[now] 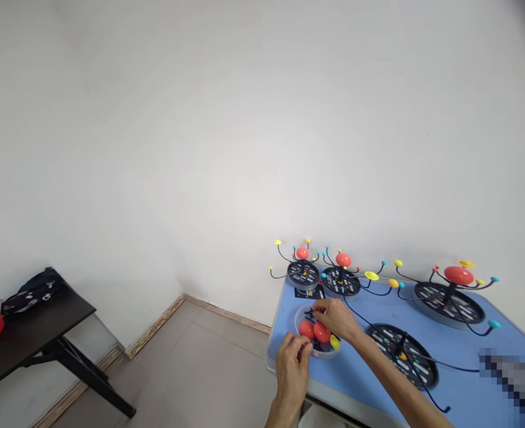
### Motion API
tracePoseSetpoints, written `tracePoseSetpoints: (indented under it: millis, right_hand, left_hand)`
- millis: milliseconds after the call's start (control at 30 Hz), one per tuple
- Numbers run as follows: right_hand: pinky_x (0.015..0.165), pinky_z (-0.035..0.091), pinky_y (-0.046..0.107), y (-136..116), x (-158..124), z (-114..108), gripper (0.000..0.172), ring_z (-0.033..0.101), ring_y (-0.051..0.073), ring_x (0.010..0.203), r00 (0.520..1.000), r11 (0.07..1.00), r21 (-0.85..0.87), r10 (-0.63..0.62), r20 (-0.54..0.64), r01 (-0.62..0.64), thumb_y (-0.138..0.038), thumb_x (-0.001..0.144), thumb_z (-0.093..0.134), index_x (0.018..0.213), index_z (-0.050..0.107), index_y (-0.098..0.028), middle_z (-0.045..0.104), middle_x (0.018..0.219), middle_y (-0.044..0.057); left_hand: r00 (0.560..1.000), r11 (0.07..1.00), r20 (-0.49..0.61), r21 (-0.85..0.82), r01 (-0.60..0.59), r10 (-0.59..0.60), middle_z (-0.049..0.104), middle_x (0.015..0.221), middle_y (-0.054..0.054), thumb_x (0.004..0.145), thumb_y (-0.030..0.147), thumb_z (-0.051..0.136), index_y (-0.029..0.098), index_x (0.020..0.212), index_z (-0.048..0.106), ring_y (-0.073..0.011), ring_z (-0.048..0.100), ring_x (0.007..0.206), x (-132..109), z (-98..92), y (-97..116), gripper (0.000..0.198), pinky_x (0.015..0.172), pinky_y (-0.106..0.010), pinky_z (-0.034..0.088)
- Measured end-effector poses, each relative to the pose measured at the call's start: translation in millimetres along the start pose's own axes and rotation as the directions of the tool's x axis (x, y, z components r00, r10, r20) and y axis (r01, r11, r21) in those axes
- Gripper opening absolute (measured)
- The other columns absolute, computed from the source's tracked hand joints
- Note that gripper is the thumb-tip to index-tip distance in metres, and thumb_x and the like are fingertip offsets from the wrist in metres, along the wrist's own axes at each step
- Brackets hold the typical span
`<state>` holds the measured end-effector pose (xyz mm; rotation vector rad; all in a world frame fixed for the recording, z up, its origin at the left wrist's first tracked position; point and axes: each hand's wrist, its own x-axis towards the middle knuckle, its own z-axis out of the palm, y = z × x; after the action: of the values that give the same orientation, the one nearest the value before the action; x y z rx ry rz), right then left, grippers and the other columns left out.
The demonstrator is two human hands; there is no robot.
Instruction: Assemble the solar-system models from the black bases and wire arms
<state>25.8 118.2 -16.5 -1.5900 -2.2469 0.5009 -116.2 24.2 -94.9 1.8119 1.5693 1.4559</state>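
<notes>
A clear bowl [297, 321] stands near the left end of the blue bench [348, 380], with the person's two hands at it. Inside lie two red balls, one on the left [306, 329] and one on the right [322, 332], a yellow ball [334, 342] close to the right-hand wall, and small black pieces [309, 312] toward the far side. The right hand [334, 317] reaches over the bowl from the right, its grip narrow, fingertips down by the black pieces; whether they hold one cannot be told. The left hand [293, 362] is at the near left of the rim, thumb and fingers drawn close together, and what that grip holds, if anything, cannot be made out. Just behind the bowl lies a dark card [309, 293]. Along the back of the bench stand three models, left [303, 273], middle [341, 280] and right [449, 303], each a round black base with a red ball on top and curved arms tipped with coloured balls. Nearer, partly behind the right forearm, a fourth black base [416, 371] bears a post and thin curved rods.
</notes>
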Motion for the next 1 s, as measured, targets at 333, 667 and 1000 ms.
tracePoseSetpoints:
  millis: [333, 667, 1000]
  right_hand:
    - [0.055, 0.036, 0.026, 8, -4, 9, 0.025, 0.055, 0.017, 0.054, 0.975, 0.965, 0.262, 0.049, -0.215, 0.009, -0.031, 0.075, 0.045, 0.074, 0.068, -0.021, 0.063, 0.055, -0.002]
    - [0.048, 0.033, 0.026, 8, -8, 10, 0.019, 0.043, 0.014, 0.043, 0.964, 0.886, 0.462, 0.094, -0.248, 0.032, -0.037, 0.072, 0.045, 0.070, 0.058, -0.023, 0.054, 0.048, -0.005]
    - [0.044, 0.032, 0.025, -11, -39, -17, 0.024, 0.040, 0.010, 0.041, 0.969, 0.630, 0.777, 0.189, -0.159, 0.005, -0.046, 0.068, 0.052, 0.063, 0.049, -0.023, 0.059, 0.056, -0.002]
  left_hand:
    - [1.000, 0.999, 0.021, -0.048, 0.012, -0.011, 0.065, 0.081, -0.006, 0.094, 0.032, 0.052, 0.020, 0.088, 0.073, -0.0173, 0.060, 0.069, 0, -3.0, 1, 0.025, 0.064, -0.027, 0.048]
    - [1.000, 0.994, 0.024, -0.108, 0.017, -0.014, 0.066, 0.078, -0.005, 0.093, 0.036, 0.054, 0.021, 0.089, 0.075, -0.0168, 0.059, 0.066, 1, -3.2, -3, 0.027, 0.062, -0.026, 0.047]
    - [0.999, 0.974, 0.009, -0.222, 0.047, -0.046, 0.064, 0.073, -0.003, 0.087, 0.031, 0.059, 0.020, 0.096, 0.077, -0.0151, 0.057, 0.062, 1, -3.4, -8, 0.023, 0.059, -0.025, 0.047]
